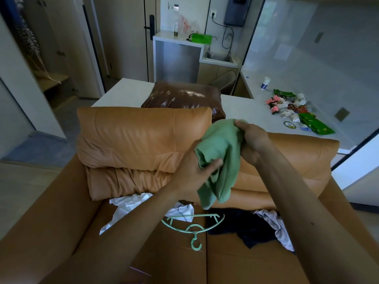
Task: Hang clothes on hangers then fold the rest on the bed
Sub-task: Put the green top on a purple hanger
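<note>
Green garment, bunched, hangs above a tan sofa seat: the right hand grips its top, the left hand pinches a lower fold under the thumb. A green hanger lies on the seat below, between a white garment and dark clothes. Bunched like this, its neck opening is likely hard to find, so the hanger could snag inside.

One green garment in the fingers. Below them, one green hanger and three more clothes: white garment, navy garment, grey garment.
</note>
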`<move>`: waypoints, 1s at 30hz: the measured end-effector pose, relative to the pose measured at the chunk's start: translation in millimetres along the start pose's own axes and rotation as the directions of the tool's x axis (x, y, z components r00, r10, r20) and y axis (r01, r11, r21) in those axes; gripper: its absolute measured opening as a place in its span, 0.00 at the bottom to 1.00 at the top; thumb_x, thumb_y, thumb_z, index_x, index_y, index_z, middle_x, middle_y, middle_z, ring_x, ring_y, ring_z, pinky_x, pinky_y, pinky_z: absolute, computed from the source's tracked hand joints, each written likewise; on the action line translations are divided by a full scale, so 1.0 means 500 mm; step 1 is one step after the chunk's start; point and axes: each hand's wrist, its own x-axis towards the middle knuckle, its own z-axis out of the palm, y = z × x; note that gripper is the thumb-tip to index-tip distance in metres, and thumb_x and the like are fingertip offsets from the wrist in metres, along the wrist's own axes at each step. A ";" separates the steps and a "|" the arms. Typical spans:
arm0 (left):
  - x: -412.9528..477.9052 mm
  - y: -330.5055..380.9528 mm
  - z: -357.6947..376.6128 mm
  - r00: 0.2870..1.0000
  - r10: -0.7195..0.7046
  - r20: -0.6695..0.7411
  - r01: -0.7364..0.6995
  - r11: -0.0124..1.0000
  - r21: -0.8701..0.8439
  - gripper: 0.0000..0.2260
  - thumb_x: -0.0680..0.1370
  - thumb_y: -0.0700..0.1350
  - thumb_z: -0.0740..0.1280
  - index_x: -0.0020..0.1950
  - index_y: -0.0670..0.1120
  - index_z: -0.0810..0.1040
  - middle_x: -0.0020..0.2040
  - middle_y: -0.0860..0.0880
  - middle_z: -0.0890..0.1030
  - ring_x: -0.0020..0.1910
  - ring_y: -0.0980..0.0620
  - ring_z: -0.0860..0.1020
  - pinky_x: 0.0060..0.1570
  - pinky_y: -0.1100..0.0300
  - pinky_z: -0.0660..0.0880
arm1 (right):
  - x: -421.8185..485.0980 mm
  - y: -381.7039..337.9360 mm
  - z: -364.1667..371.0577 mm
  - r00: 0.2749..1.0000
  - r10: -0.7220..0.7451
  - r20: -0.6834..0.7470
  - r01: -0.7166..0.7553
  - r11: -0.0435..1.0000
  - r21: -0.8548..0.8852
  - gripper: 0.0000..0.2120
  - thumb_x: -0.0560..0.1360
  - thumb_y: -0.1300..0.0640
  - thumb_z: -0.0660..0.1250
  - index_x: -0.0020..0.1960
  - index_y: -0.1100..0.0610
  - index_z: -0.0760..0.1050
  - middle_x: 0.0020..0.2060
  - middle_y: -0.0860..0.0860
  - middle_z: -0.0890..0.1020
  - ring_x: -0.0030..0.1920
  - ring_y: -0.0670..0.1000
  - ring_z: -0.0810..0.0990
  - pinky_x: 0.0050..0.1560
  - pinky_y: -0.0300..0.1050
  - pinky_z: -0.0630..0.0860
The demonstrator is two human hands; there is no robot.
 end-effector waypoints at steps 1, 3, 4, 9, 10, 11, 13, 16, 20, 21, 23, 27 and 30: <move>0.011 0.010 -0.010 0.996 0.002 -0.085 -0.001 1.000 0.009 0.17 0.80 0.51 0.68 0.65 0.44 0.76 0.60 0.51 0.81 0.62 0.56 0.79 0.63 0.53 0.75 | -0.004 -0.004 0.009 0.999 -0.004 0.034 0.003 1.000 0.012 0.16 0.82 0.61 0.62 0.66 0.68 0.75 0.59 0.63 0.82 0.59 0.60 0.82 0.54 0.51 0.82; 0.029 0.035 -0.038 0.983 0.013 -0.185 -0.005 0.999 0.041 0.11 0.83 0.48 0.63 0.62 0.45 0.79 0.58 0.53 0.83 0.59 0.60 0.79 0.61 0.62 0.75 | -0.014 -0.019 0.025 0.995 -0.034 0.095 0.033 0.999 0.018 0.16 0.82 0.61 0.62 0.66 0.68 0.75 0.60 0.63 0.82 0.58 0.59 0.83 0.54 0.50 0.83; 0.040 0.052 -0.055 0.980 0.000 -0.198 0.010 0.999 0.049 0.10 0.84 0.48 0.62 0.60 0.47 0.80 0.56 0.55 0.83 0.57 0.64 0.79 0.58 0.67 0.74 | -0.019 -0.028 0.033 0.992 -0.058 0.115 0.058 0.998 0.007 0.15 0.82 0.61 0.63 0.65 0.69 0.76 0.59 0.62 0.82 0.56 0.57 0.84 0.53 0.49 0.83; 0.104 0.110 -0.139 0.963 -0.154 -0.222 0.147 0.988 -0.044 0.11 0.85 0.52 0.59 0.54 0.53 0.81 0.53 0.53 0.84 0.54 0.55 0.82 0.58 0.56 0.77 | -0.052 -0.070 0.061 0.974 -0.088 0.210 0.144 0.953 -0.268 0.09 0.80 0.55 0.67 0.56 0.60 0.80 0.54 0.60 0.84 0.45 0.53 0.83 0.52 0.52 0.81; 0.113 0.123 -0.152 0.953 -0.209 -0.219 0.189 0.976 -0.111 0.11 0.84 0.53 0.59 0.53 0.54 0.80 0.53 0.52 0.84 0.54 0.53 0.82 0.59 0.54 0.77 | -0.063 -0.077 0.069 0.969 -0.097 0.225 0.170 0.928 -0.333 0.08 0.80 0.53 0.67 0.56 0.57 0.79 0.53 0.59 0.84 0.44 0.52 0.83 0.50 0.50 0.82; 0.121 0.133 -0.162 0.945 -0.255 -0.206 0.220 0.959 -0.180 0.11 0.84 0.53 0.59 0.52 0.53 0.80 0.53 0.51 0.85 0.54 0.51 0.83 0.59 0.52 0.77 | -0.069 -0.082 0.077 0.964 -0.132 0.231 0.215 0.898 -0.383 0.07 0.80 0.52 0.68 0.55 0.53 0.77 0.52 0.55 0.83 0.45 0.50 0.83 0.48 0.46 0.82; 0.131 0.154 -0.177 0.942 -0.298 -0.157 0.244 0.925 -0.293 0.12 0.84 0.52 0.60 0.50 0.50 0.81 0.50 0.48 0.86 0.50 0.49 0.84 0.55 0.53 0.79 | -0.081 -0.090 0.090 0.931 -0.250 0.265 0.349 0.822 -0.450 0.13 0.78 0.48 0.70 0.59 0.47 0.70 0.52 0.45 0.80 0.49 0.43 0.80 0.44 0.36 0.78; 0.133 0.184 -0.189 0.944 -0.329 0.000 0.305 0.876 -0.374 0.15 0.83 0.54 0.61 0.53 0.45 0.82 0.48 0.44 0.85 0.48 0.45 0.84 0.49 0.54 0.81 | -0.090 -0.089 0.117 0.827 -0.248 0.505 0.511 0.707 -0.489 0.24 0.74 0.45 0.74 0.66 0.49 0.72 0.56 0.42 0.80 0.56 0.42 0.80 0.50 0.34 0.77; 0.129 0.211 -0.210 0.913 -0.351 0.209 0.408 0.762 -0.504 0.20 0.79 0.58 0.61 0.49 0.44 0.84 0.47 0.43 0.83 0.47 0.46 0.82 0.52 0.54 0.79 | -0.075 -0.074 0.142 0.771 -0.319 0.551 0.611 0.614 -0.500 0.20 0.73 0.64 0.75 0.62 0.58 0.76 0.50 0.46 0.83 0.46 0.39 0.83 0.47 0.36 0.78; 0.130 0.210 -0.221 0.911 -0.353 0.212 0.411 0.749 -0.519 0.19 0.79 0.58 0.61 0.48 0.44 0.83 0.45 0.44 0.84 0.45 0.47 0.82 0.49 0.56 0.80 | -0.069 -0.073 0.141 0.764 -0.356 0.538 0.625 0.614 -0.482 0.14 0.74 0.68 0.72 0.58 0.63 0.77 0.48 0.50 0.83 0.43 0.41 0.83 0.44 0.37 0.78; 0.129 0.211 -0.250 0.903 -0.389 0.185 0.427 0.755 -0.497 0.17 0.80 0.56 0.62 0.50 0.44 0.81 0.43 0.45 0.84 0.42 0.49 0.82 0.43 0.60 0.81 | -0.061 -0.076 0.133 0.786 -0.392 0.478 0.601 0.665 -0.443 0.04 0.77 0.71 0.65 0.47 0.64 0.76 0.40 0.55 0.82 0.35 0.46 0.81 0.39 0.41 0.77; 0.130 0.209 -0.298 0.887 -0.437 0.149 0.457 0.787 -0.414 0.13 0.82 0.50 0.61 0.49 0.45 0.81 0.42 0.48 0.85 0.41 0.51 0.83 0.42 0.62 0.81 | -0.065 -0.094 0.131 0.799 -0.335 0.499 0.562 0.709 -0.425 0.03 0.80 0.65 0.64 0.52 0.60 0.76 0.41 0.53 0.84 0.39 0.48 0.82 0.45 0.45 0.79; 0.132 0.213 -0.307 0.892 -0.411 0.187 0.451 0.808 -0.378 0.15 0.83 0.51 0.59 0.50 0.44 0.82 0.45 0.46 0.86 0.45 0.49 0.83 0.47 0.59 0.81 | -0.075 -0.079 0.166 0.774 -0.116 0.622 0.491 0.730 -0.475 0.23 0.76 0.45 0.72 0.67 0.52 0.73 0.57 0.48 0.83 0.55 0.47 0.84 0.54 0.48 0.82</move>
